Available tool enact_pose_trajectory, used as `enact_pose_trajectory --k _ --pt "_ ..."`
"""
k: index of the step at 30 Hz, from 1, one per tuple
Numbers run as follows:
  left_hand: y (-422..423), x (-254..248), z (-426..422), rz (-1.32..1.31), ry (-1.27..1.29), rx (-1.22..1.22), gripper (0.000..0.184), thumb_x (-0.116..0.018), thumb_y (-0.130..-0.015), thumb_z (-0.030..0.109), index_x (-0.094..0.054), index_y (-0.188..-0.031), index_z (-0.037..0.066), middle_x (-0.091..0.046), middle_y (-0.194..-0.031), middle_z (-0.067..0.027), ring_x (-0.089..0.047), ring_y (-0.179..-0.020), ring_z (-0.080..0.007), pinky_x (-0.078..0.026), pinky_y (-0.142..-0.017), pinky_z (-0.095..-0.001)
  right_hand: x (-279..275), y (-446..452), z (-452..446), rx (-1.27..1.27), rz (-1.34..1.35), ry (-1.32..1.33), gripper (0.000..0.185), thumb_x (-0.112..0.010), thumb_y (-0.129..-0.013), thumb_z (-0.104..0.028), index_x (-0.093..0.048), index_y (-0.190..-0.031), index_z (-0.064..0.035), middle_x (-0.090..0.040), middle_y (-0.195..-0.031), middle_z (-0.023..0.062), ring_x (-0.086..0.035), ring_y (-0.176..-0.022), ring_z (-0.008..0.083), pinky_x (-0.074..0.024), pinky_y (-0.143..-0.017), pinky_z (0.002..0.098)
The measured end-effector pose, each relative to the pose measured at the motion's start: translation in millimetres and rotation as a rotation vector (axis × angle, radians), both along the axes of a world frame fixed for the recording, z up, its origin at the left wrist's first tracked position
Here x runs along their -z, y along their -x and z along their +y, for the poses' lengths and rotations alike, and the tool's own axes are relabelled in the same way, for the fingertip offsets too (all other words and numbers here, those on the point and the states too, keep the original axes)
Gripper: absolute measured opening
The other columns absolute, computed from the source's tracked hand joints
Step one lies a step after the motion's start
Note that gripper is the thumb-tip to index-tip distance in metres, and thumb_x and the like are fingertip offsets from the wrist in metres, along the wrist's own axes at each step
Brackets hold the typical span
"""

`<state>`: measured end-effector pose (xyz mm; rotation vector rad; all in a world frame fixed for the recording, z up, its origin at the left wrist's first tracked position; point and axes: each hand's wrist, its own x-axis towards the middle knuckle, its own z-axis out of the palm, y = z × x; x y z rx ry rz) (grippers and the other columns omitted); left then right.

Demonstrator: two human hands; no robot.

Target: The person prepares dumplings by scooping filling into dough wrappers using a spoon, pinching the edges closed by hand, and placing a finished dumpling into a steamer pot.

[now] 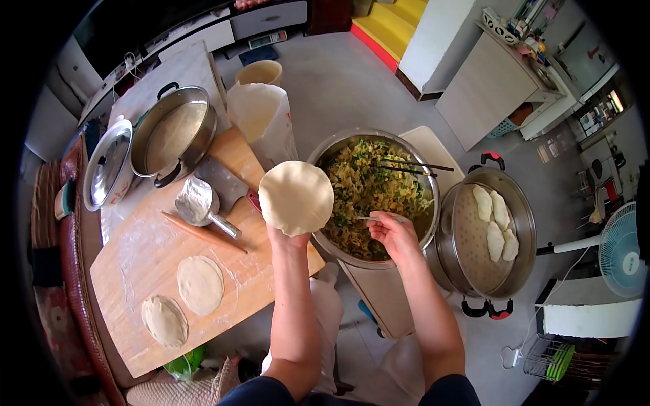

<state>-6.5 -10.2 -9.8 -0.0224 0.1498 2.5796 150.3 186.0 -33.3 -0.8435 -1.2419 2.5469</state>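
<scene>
A round flat dough wrapper [296,197] rests on my left hand [290,237], which is mostly hidden beneath it. My right hand [394,235] pinches the handle of a metal spoon [379,218] over the front of a large steel bowl [318,233]. Chopped vegetable filling [365,183] fills that bowl, and a pair of dark chopsticks [414,167] lies across its right side. The spoon's far end is hard to make out against the filling.
The wooden board [128,264] at left bears dough rounds [200,285], a rolling pin [203,232] and a flour scoop [196,201]. Behind it stands a steel pot [206,135]. At right, a steamer [528,243] holds several dumplings [500,210]. A fan [623,250] stands far right.
</scene>
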Motion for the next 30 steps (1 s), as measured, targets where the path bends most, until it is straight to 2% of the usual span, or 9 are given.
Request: enact_pose_trajectory --k 8,15,16,17,19,22,23,26,30 --pt "-3 -5 5 0.054 0.008 -0.017 0.037 -0.049 -0.101 0.037 -0.057 -0.127 0.012 -0.061 -0.125 -0.0077 -0.060 -0.114 -0.0299 -0.052 -0.096 -0.0501 -29 -2 17 0.040 0.096 -0.052 0.025 -0.059 -0.097 -0.014 -0.066 -0.111 0.0056 -0.070 -0.090 0.0143 -0.066 -0.078 0.0180 -0.0545 -0.071 0.0285" --pt "-16 -2 32 0.027 0.097 -0.034 0.044 -0.048 -0.100 0.043 -0.054 -0.132 0.013 -0.058 -0.129 -0.0083 -0.056 -0.120 -0.0298 -0.047 -0.101 -0.0499 -103 6 20 0.020 0.258 -0.224 0.025 -0.060 -0.098 -0.014 -0.067 -0.111 0.0065 -0.071 -0.091 0.0153 -0.066 -0.077 0.0172 -0.0544 -0.069 0.0278" --pt "-21 -12 39 0.017 0.124 -0.042 0.047 -0.048 -0.100 0.046 -0.053 -0.133 0.013 -0.057 -0.131 -0.0092 -0.054 -0.121 -0.0303 -0.046 -0.103 -0.0508 -110 8 14 0.028 0.252 -0.329 0.025 -0.059 -0.098 -0.014 -0.067 -0.111 0.0060 -0.071 -0.092 0.0152 -0.066 -0.077 0.0171 -0.0547 -0.070 0.0278" --pt "-27 -22 41 -0.164 0.084 0.044 0.055 -0.044 -0.100 0.054 -0.050 -0.135 0.012 -0.055 -0.134 -0.0105 -0.053 -0.122 -0.0322 -0.045 -0.104 -0.0508 -114 9 4 0.037 0.246 -0.434 0.025 -0.058 -0.099 -0.013 -0.067 -0.112 0.0056 -0.071 -0.092 0.0150 -0.066 -0.077 0.0170 -0.0549 -0.071 0.0279" --pt "-32 -27 45 -0.162 0.054 0.118 0.061 -0.042 -0.099 0.059 -0.050 -0.136 0.011 -0.055 -0.135 -0.0114 -0.053 -0.123 -0.0336 -0.044 -0.104 -0.0516 -122 8 -21 0.042 0.261 -0.722 0.022 -0.059 -0.099 -0.011 -0.068 -0.112 0.0038 -0.071 -0.093 0.0124 -0.066 -0.078 0.0152 -0.0551 -0.072 0.0277" --pt "-34 -23 50 -0.147 0.014 0.162 0.066 -0.038 -0.098 0.062 -0.050 -0.136 0.009 -0.056 -0.132 -0.0141 -0.054 -0.121 -0.0353 -0.045 -0.104 -0.0532 -117 10 -36 -0.135 0.436 -1.743 0.024 -0.069 -0.082 0.003 -0.068 -0.106 0.0021 -0.066 -0.097 0.0111 -0.066 -0.083 0.0231 -0.0561 -0.071 0.0328" --pt "-33 -15 52 -0.141 0.016 0.159 0.067 -0.036 -0.099 0.063 -0.050 -0.136 0.010 -0.056 -0.132 -0.0140 -0.054 -0.121 -0.0351 -0.045 -0.104 -0.0533 -120 8 -41 -0.196 0.497 -1.840 0.029 -0.071 -0.075 0.006 -0.067 -0.104 0.0016 -0.063 -0.100 0.0114 -0.065 -0.085 0.0272 -0.0563 -0.073 0.0355" --pt "-32 -17 51 -0.165 0.024 0.143 0.064 -0.034 -0.100 0.061 -0.050 -0.134 0.009 -0.058 -0.128 -0.0141 -0.055 -0.119 -0.0341 -0.046 -0.102 -0.0529 -125 5 -42 -0.165 0.535 -1.902 0.030 -0.071 -0.074 0.005 -0.066 -0.103 0.0016 -0.063 -0.100 0.0104 -0.064 -0.085 0.0260 -0.0564 -0.073 0.0355" --pt "-29 -12 52 -0.164 0.033 0.121 0.062 -0.035 -0.101 0.059 -0.051 -0.134 0.009 -0.058 -0.128 -0.0135 -0.056 -0.119 -0.0331 -0.047 -0.102 -0.0520 -126 4 -36 -0.282 0.593 -1.972 0.032 -0.074 -0.072 0.002 -0.067 -0.103 0.0015 -0.063 -0.099 0.0103 -0.064 -0.085 0.0252 -0.0565 -0.071 0.0345"
